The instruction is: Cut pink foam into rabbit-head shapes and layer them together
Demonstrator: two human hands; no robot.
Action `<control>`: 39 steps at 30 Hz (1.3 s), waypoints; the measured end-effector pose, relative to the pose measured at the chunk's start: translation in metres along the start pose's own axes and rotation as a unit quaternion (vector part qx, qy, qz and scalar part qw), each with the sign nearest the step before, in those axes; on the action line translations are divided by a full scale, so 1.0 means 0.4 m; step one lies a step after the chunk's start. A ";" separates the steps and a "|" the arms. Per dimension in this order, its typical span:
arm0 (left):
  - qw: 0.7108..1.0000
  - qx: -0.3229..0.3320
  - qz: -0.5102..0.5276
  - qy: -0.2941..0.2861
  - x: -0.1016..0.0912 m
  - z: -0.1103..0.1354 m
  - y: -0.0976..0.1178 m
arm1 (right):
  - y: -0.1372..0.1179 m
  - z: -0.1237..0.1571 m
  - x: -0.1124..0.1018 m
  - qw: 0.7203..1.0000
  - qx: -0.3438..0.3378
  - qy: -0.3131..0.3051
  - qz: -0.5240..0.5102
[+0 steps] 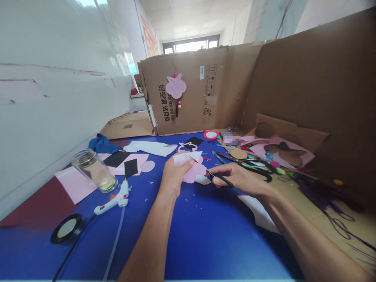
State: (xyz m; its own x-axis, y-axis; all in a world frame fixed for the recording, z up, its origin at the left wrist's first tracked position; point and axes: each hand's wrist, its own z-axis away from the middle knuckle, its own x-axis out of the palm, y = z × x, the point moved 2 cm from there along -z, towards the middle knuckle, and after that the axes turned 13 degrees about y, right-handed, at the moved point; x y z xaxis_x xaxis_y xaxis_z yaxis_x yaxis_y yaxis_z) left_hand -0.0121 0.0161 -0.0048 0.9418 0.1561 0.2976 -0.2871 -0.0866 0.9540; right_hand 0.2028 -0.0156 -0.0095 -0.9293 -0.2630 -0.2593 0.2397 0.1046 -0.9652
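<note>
At the left of the frame, a glass jar (pixel 95 170) and a white glue gun (pixel 113 201) lie on the blue counter (pixel 211 243), both out of use. Upper centre, a pink shape (pixel 176 87) hangs on a cardboard panel (pixel 192 117), looking complete. Just below mid-frame, the left hand (pixel 172 172) pinches a scalloped pink piece (pixel 194 173) together with white paper (pixel 179 158) between its fingers. To the right of it, the right hand's (pixel 237 178) fingers are closed around black-handled scissors (pixel 219 178), whose blades meet the held paper. The cutting seems partly done: the pink edge is already shaped, while the white appears untrimmed where it juts past the pink. At the far right, a pink sheet (pixel 308 154) has shapes cut out of it.
</note>
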 end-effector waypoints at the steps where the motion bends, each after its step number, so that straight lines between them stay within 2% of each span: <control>1: 1.000 0.004 -0.009 0.005 -0.002 -0.001 0.000 | 0.002 -0.001 0.001 1.000 -0.003 0.001 0.002; 5: 0.999 0.015 -0.042 0.027 -0.010 -0.006 0.000 | 0.016 -0.006 0.005 0.999 -0.013 0.028 0.032; 13: 0.996 -0.020 -0.071 0.051 -0.018 -0.011 -0.009 | 0.021 -0.007 0.012 0.994 -0.019 0.069 0.085; 20: 0.996 -0.072 -0.043 0.028 -0.026 -0.017 -0.021 | 0.036 -0.010 0.006 0.995 -0.018 0.044 0.092; 28: 0.989 -0.144 0.013 -0.002 -0.022 -0.016 -0.018 | 0.022 -0.006 0.005 0.999 -0.003 0.003 0.037; 39: 0.988 -0.149 0.017 0.020 -0.016 -0.007 -0.011 | 0.018 -0.005 0.003 0.998 -0.009 0.011 0.063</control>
State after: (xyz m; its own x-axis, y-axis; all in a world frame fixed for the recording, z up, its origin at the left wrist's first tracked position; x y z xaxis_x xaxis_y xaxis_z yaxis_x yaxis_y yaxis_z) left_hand -0.0175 0.0184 -0.0107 0.9250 0.1977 0.3246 -0.3624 0.2011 0.9101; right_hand 0.2029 -0.0132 -0.0168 -0.8980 -0.2246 -0.3783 0.3509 0.1529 -0.9238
